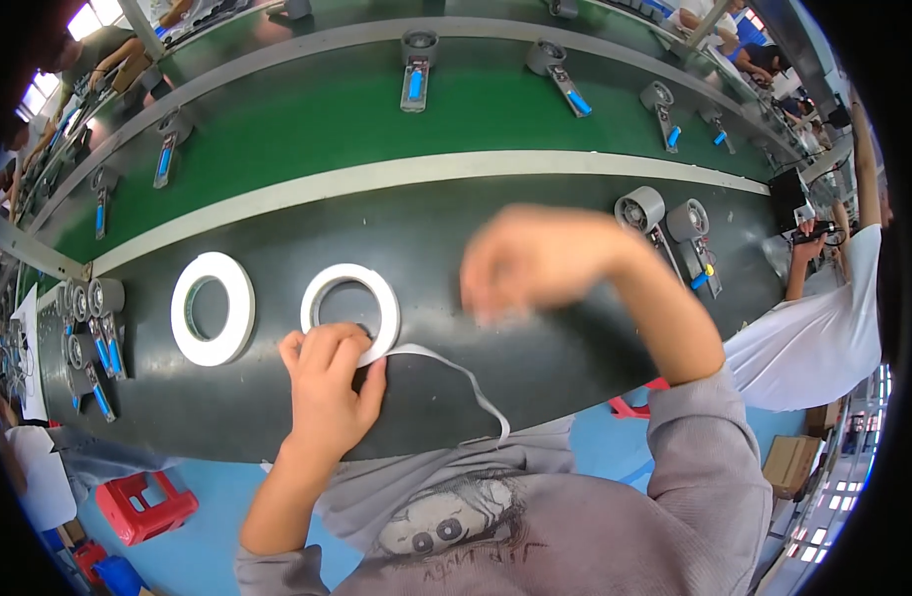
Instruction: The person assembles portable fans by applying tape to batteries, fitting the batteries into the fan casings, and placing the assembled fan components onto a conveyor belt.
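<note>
A roll of white tape (pixel 390 308) lies on the dark worktable in front of me. My left hand (pixel 329 387) grips its near edge, thumb and fingers closed on the rim. From that edge a loose strip of tape (pixel 454 366) runs right and curls down toward the table's front edge. My right hand (pixel 540 260) is raised above the table, right of the roll and apart from it. Motion smears its fingers, so I cannot tell whether they hold anything. A second, larger-looking white tape roll (pixel 239 308) lies flat to the left.
Grey round housings with blue cylinders lie clustered at the table's left (pixel 106 296) and right (pixel 639 209). Similar units (pixel 419 45) sit spaced along the green conveyor (pixel 307 109) beyond a pale rail (pixel 396 176). A co-worker's white sleeve (pixel 813 328) is at right; a red stool (pixel 143 509) stands lower left.
</note>
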`<state>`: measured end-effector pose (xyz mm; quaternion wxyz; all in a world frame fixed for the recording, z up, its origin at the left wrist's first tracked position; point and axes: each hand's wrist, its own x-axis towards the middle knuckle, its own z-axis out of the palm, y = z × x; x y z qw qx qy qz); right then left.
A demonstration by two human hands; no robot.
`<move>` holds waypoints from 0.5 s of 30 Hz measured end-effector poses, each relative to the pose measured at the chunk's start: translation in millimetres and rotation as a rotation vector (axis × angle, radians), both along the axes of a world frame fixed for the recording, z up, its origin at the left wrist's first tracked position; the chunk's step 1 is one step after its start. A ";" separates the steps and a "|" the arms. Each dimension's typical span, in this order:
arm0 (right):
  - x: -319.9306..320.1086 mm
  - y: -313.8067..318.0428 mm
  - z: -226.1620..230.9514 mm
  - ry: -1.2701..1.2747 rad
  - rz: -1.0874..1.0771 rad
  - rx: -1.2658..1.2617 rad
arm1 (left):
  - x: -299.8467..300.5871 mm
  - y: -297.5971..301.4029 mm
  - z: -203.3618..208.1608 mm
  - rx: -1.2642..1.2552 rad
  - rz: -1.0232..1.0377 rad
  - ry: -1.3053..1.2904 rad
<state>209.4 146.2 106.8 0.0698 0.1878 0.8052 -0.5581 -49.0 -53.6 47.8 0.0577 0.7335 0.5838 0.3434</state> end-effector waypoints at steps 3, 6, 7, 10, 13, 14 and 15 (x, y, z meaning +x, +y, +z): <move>37.0 148.5 -37.8 -0.017 -0.844 0.860 | 1.5 22.3 -28.7 -0.017 -0.062 0.075; 66.0 206.9 -71.2 -0.527 -1.141 1.320 | 0.7 21.2 -39.5 -0.046 -0.075 0.035; 78.5 224.1 -81.9 -0.590 -1.122 1.218 | 2.5 27.6 -36.6 -0.041 -0.083 0.033; 67.0 230.8 -90.8 -0.572 -1.179 1.047 | 3.8 28.1 -46.3 -0.018 -0.063 0.059; 65.2 207.8 -93.2 -0.383 -1.262 1.029 | 6.8 25.2 -49.0 -0.027 -0.077 0.060; 64.5 193.6 -89.4 -0.391 -1.268 1.030 | 6.4 23.9 -48.4 -0.033 -0.066 0.070; 64.9 177.2 -86.6 -0.244 -1.189 1.054 | 5.9 22.5 -47.0 -0.033 -0.076 0.067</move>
